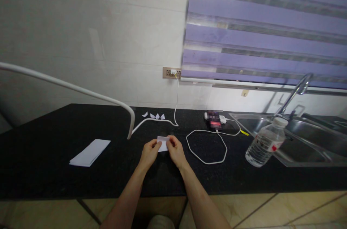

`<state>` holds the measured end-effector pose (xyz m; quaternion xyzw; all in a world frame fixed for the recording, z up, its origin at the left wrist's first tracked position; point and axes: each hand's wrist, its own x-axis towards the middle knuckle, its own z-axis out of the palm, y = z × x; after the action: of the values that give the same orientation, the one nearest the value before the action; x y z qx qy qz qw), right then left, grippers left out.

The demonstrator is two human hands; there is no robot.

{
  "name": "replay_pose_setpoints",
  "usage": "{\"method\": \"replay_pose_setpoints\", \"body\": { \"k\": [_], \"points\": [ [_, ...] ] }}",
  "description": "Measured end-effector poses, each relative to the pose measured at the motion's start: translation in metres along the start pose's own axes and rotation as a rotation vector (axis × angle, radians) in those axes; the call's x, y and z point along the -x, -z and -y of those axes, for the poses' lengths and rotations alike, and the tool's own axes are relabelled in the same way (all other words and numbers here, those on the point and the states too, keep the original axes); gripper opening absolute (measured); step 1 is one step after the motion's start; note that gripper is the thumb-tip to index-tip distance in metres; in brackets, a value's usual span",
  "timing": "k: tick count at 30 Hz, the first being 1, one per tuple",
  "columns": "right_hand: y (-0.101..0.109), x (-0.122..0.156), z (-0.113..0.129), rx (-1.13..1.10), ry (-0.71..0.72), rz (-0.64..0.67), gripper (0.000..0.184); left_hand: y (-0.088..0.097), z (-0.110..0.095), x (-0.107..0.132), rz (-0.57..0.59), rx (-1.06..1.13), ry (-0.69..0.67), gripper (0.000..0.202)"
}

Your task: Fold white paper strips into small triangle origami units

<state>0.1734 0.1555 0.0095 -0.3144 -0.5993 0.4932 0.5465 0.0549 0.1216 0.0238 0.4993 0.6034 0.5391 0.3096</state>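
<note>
Both my hands meet over the black countertop (54, 164) on a small white piece of paper (163, 142). My left hand (150, 152) pinches its left side with fingers closed. My right hand (175, 150) pinches its right side, fingers closed too. The paper lies just above the counter between the fingertips. Behind it, near the wall, several small folded white paper pieces (154, 115) sit in a row. A stack of white paper sheets (89, 153) lies to the left of my hands.
A white cable (206, 147) loops on the counter to the right, leading to a device (215, 119). A clear plastic water bottle (265, 143) lies at the steel sink (298, 138). A white tube (67, 86) arcs in from the left. A wall socket (171, 73) holds a charger.
</note>
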Motion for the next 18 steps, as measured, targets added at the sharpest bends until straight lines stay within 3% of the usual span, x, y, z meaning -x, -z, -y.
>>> {"method": "replay_pose_setpoints", "body": {
  "k": [7, 18],
  "points": [
    [0.003, 0.000, 0.002, 0.101, 0.037, -0.026, 0.017, 0.000, 0.004, -0.002, -0.012, 0.105, -0.008, 0.026],
    [0.004, -0.002, -0.007, 0.148, 0.040, -0.042, 0.021, 0.000, 0.010, -0.005, -0.038, 0.063, -0.040, 0.027]
  ]
}}
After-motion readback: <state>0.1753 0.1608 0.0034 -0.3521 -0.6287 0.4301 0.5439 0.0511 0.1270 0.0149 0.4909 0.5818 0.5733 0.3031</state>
